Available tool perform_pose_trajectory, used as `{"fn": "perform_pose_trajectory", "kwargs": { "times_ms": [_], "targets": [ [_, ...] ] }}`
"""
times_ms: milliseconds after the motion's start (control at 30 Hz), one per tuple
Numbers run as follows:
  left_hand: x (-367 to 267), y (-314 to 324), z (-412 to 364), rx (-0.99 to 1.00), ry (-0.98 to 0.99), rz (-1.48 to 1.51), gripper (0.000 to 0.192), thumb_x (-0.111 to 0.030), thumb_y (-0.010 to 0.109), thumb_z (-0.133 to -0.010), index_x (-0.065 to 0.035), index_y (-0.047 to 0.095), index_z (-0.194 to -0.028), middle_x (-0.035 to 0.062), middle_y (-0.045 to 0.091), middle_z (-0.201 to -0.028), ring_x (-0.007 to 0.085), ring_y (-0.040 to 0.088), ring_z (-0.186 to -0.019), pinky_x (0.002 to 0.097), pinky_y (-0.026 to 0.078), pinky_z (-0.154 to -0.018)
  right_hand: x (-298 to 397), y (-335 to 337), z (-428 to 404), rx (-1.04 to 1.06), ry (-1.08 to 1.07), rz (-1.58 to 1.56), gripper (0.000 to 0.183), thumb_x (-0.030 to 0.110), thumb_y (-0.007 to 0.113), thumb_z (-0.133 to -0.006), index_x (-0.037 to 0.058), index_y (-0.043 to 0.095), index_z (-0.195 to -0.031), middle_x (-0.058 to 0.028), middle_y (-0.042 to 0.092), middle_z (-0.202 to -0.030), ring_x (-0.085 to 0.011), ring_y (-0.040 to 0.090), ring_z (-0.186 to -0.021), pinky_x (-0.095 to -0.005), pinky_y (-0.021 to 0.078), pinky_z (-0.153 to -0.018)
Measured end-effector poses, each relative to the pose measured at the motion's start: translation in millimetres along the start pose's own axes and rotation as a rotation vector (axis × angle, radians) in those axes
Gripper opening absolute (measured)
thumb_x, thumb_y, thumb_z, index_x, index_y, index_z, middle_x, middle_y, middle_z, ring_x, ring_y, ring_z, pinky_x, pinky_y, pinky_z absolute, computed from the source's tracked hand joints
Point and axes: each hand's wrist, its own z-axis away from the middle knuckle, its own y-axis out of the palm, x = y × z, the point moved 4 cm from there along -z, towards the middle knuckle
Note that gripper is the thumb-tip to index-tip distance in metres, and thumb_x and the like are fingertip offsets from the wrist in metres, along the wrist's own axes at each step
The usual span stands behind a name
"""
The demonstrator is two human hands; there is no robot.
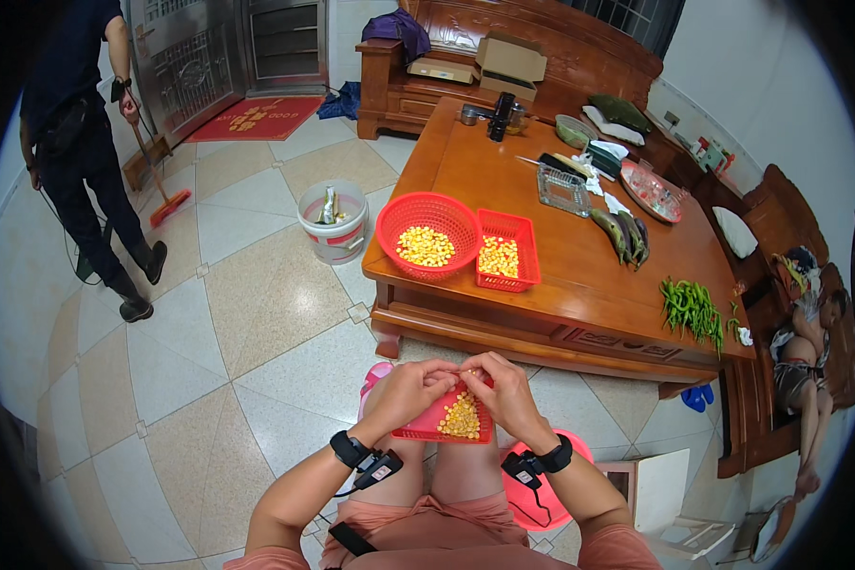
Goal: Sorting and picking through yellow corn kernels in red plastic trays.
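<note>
On my lap rests a red plastic basket (445,434) with a pile of yellow corn kernels (461,417) at its right side. My left hand (422,385) and my right hand (497,390) meet over its far edge, fingertips pinched together. A yellow kernel shows between the thumb and fingers of my right hand. Whatever my left fingers pinch is hidden behind them. Beyond my knees, a round red colander (427,203) and a rectangular red basket (526,246), both with corn kernels in them, stand side by side on the wooden table (584,285).
A bucket (333,239) with scraps stands left of the table. Green chili peppers (691,310), eggplants (621,236) and a glass tray (564,191) lie on the tabletop. At left a person (71,135) holds a broom (169,206); another person (801,356) reclines at right. A pink basin (534,502) sits beside my right leg.
</note>
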Motion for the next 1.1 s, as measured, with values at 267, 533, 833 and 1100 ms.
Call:
{"fn": "perform_pose_trajectory", "kwargs": {
  "times_ms": [267, 533, 833, 1100],
  "targets": [
    [5.3, -2.3, -1.8, 0.067, -0.097, 0.211, 0.030, -0.007, 0.064, -0.094, 0.0059, 0.063, -0.121, 0.0092, 0.072, -0.098, 0.0108, 0.068, -0.089, 0.0241, 0.056, -0.080, 3.4, 10.8, -4.1, -0.072, -0.056, -0.053, 0.015, 0.006, 0.067, -0.088, 0.0021, 0.065, -0.102, -0.0139, 0.061, -0.083, -0.0277, 0.062, -0.075, -0.0354, 0.0497, -0.067],
    [9.1, -6.0, -5.8, 0.103, -0.152, 0.395, 0.031, -0.007, 0.063, -0.095, 0.0066, 0.060, -0.123, 0.0130, 0.071, -0.103, 0.0144, 0.069, -0.090, 0.0265, 0.057, -0.080, 7.5, 13.2, -6.8, -0.063, -0.035, -0.060, 0.015, 0.006, 0.065, -0.089, 0.0010, 0.065, -0.103, -0.0156, 0.062, -0.087, -0.0312, 0.064, -0.081, -0.0370, 0.0502, -0.071],
    [15.3, -9.3, -7.7, 0.122, -0.193, 0.470, 0.031, -0.009, 0.062, -0.096, 0.0062, 0.060, -0.122, 0.0151, 0.070, -0.106, 0.0168, 0.069, -0.093, 0.0280, 0.057, -0.083, 10.5, 12.6, -6.2, -0.074, -0.089, -0.031, 0.015, 0.004, 0.065, -0.089, -0.0002, 0.066, -0.103, -0.0159, 0.066, -0.090, -0.0320, 0.065, -0.083, -0.0368, 0.0510, -0.073],
    [14.6, -9.8, -9.0, 0.158, -0.225, 0.429, 0.030, -0.010, 0.063, -0.096, 0.0057, 0.061, -0.121, 0.0149, 0.070, -0.106, 0.0162, 0.069, -0.093, 0.0273, 0.057, -0.083, 11.7, 10.8, -3.8, -0.070, -0.068, -0.049, 0.014, 0.004, 0.065, -0.088, 0.0006, 0.067, -0.102, -0.0166, 0.066, -0.090, -0.0339, 0.065, -0.083, -0.0384, 0.0514, -0.073]
  ]
}}
